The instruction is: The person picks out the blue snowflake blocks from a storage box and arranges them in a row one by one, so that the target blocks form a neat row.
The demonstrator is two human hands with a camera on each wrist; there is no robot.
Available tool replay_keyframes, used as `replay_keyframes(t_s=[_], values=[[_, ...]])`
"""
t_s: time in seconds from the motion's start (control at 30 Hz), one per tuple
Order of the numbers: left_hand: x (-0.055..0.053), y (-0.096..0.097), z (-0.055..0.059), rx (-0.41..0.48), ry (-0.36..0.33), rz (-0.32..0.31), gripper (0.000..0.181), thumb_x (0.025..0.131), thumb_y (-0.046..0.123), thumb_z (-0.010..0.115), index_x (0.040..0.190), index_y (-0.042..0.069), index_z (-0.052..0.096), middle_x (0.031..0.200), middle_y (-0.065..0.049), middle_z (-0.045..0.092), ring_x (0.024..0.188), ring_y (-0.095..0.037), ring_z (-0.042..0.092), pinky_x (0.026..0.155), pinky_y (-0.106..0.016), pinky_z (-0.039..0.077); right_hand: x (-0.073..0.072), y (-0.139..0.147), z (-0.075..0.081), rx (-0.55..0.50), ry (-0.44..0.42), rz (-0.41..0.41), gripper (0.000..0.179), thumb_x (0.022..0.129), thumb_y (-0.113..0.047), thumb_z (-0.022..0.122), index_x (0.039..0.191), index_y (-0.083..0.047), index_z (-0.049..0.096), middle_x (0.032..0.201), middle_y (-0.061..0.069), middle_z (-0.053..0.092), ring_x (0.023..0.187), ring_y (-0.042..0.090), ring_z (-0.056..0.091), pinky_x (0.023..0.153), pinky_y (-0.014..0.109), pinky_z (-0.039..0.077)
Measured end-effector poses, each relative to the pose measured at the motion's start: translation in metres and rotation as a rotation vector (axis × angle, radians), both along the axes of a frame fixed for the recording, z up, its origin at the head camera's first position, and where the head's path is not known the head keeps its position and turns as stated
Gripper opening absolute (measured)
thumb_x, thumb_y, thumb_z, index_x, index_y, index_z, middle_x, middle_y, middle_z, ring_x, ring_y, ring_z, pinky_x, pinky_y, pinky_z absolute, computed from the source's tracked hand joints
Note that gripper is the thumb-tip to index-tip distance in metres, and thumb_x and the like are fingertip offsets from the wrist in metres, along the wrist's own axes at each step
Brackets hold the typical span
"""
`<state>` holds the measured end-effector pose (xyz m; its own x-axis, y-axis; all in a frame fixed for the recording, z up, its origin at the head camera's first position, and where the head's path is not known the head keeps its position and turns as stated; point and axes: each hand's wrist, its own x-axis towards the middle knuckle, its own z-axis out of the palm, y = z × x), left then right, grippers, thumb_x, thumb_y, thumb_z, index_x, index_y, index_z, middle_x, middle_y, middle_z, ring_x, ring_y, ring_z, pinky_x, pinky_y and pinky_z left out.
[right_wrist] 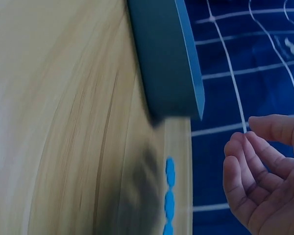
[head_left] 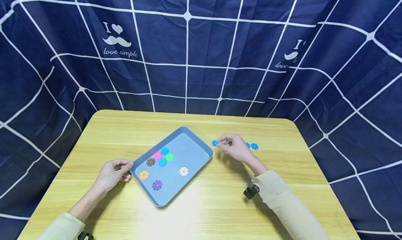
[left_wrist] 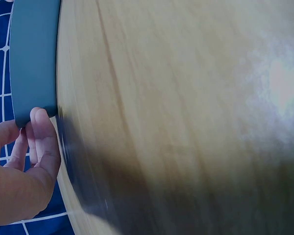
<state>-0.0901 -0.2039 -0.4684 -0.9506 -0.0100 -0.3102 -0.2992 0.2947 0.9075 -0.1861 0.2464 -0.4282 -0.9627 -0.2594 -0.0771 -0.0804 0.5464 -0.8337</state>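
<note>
My left hand (head_left: 113, 173) pinches the near-left corner of a blue-grey tray (head_left: 196, 144); in the left wrist view the thumb and fingers meet at the tray's end wall (left_wrist: 35, 63). Above the table, just right of the tray, hovers my right hand (head_left: 233, 147). Its fingers are loosely bent, and the right wrist view shows nothing held. Beneath it runs a row of blue notched discs (right_wrist: 170, 205), partly hidden by the hand in the head view. One blue disc (head_left: 215, 143) lies by the fingertips, and another (head_left: 254, 146) ends the row at the right.
Inside the tray lie several notched discs: pink (head_left: 157, 156), green (head_left: 169, 157), brown (head_left: 150, 162), orange (head_left: 143, 174), purple (head_left: 157, 185), cream (head_left: 183, 171) and blue ones (head_left: 164, 151). The wooden table (head_left: 251, 201) backs onto a dark blue gridded curtain (head_left: 166, 79).
</note>
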Motion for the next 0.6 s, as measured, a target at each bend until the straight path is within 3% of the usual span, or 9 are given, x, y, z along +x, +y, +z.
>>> replay_keyframes(t_s=[0.27, 0.47, 0.6], values=[[-0.001, 0.0, -0.001, 0.001, 0.002, -0.007, 0.037, 0.108, 0.014, 0.061, 0.13, -0.016, 0.062, 0.086, 0.0, 0.073, 0.069, -0.008, 0.069, 0.067, -0.025, 0.067, 0.001, -0.033, -0.001, 0.004, 0.023, 0.069, 0.026, 0.098, -0.015, 0.073, 0.119, 0.0, 0.074, 0.096, 0.009, 0.073, 0.072, 0.028, 0.067, 0.057, 0.02, 0.052], [-0.002, -0.001, -0.003, 0.003, 0.007, -0.012, 0.038, 0.108, 0.014, 0.061, 0.131, -0.016, 0.061, 0.086, 0.001, 0.073, 0.069, -0.007, 0.069, 0.068, -0.025, 0.067, 0.004, -0.058, -0.004, -0.012, 0.035, 0.104, 0.027, 0.097, -0.012, 0.074, 0.12, 0.002, 0.074, 0.098, 0.012, 0.075, 0.078, 0.04, 0.071, 0.057, 0.019, 0.052], [-0.002, -0.003, -0.004, -0.012, 0.015, -0.018, 0.038, 0.108, 0.015, 0.06, 0.132, -0.015, 0.061, 0.088, 0.0, 0.074, 0.07, -0.007, 0.07, 0.068, -0.025, 0.067, 0.006, -0.073, -0.008, -0.017, 0.021, 0.144, 0.026, 0.097, -0.014, 0.074, 0.119, 0.001, 0.074, 0.099, 0.012, 0.075, 0.078, 0.039, 0.071, 0.057, 0.02, 0.052]])
